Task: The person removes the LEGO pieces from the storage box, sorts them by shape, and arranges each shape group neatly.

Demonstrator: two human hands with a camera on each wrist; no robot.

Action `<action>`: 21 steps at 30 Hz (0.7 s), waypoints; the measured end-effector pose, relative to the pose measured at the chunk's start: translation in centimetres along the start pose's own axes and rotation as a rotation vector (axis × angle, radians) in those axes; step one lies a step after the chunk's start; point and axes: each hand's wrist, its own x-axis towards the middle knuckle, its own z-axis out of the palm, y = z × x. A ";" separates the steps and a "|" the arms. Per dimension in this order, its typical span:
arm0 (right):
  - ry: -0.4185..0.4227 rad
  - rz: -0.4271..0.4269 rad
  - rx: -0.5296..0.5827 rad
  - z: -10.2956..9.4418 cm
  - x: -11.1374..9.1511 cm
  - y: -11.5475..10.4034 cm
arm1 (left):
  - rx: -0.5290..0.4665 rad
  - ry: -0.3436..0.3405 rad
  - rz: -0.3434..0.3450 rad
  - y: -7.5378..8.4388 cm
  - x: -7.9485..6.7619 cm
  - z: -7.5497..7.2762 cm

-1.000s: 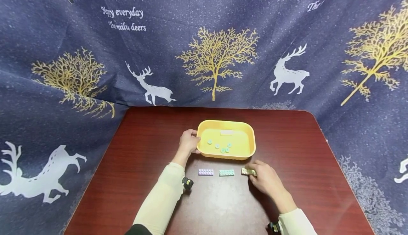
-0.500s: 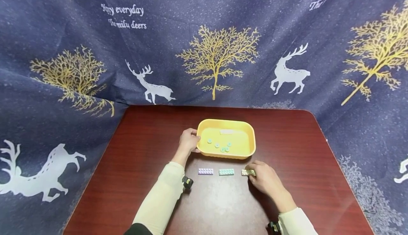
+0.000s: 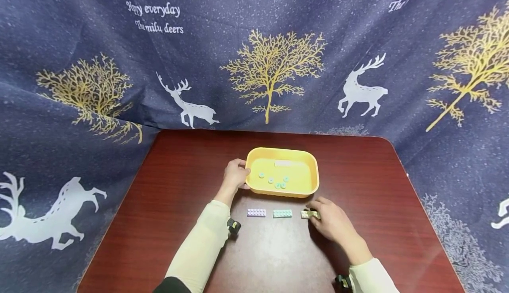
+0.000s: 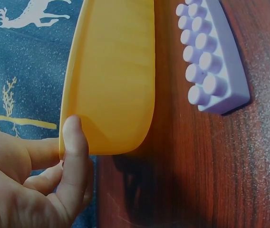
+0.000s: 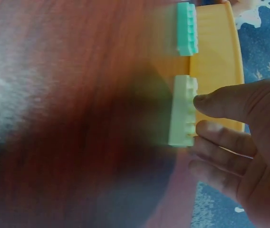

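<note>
At the left end of the yellow tray (image 3: 284,194), my left hand (image 3: 235,176) pinches the wall, thumb on one side and fingers on the other, as the left wrist view also shows. A pale yellow-green toy brick (image 5: 179,111) lies on the table in front of the tray's right end. My right hand (image 3: 330,218) is right at that brick, thumb tip and fingers spread beside its studs in the right wrist view. Left of it, a mint green brick (image 3: 282,213) and a lilac brick (image 3: 256,213) complete a spaced row.
Inside the tray lie several small mint rings (image 3: 271,180) and a pale pink brick (image 3: 282,163) near the back wall. The red-brown wooden table (image 3: 191,173) meets a dark blue printed cloth (image 3: 199,63) behind and at both sides.
The pale yellow-green brick has straightened slightly into line with the others, and my right fingers have loosened around it. My left hand and the tray stay in place.
</note>
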 end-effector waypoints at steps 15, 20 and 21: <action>0.109 -0.087 -0.015 -2.7 1.6 -0.8 | -0.002 -0.002 0.015 -0.2 0.0 -0.1; 0.117 -0.093 -0.021 -3.0 2.1 -1.2 | -0.007 -0.001 0.020 -0.1 -0.2 -0.2; 0.119 -0.096 -0.023 -3.1 2.2 -1.3 | -0.007 -0.001 0.019 -0.1 -0.2 -0.2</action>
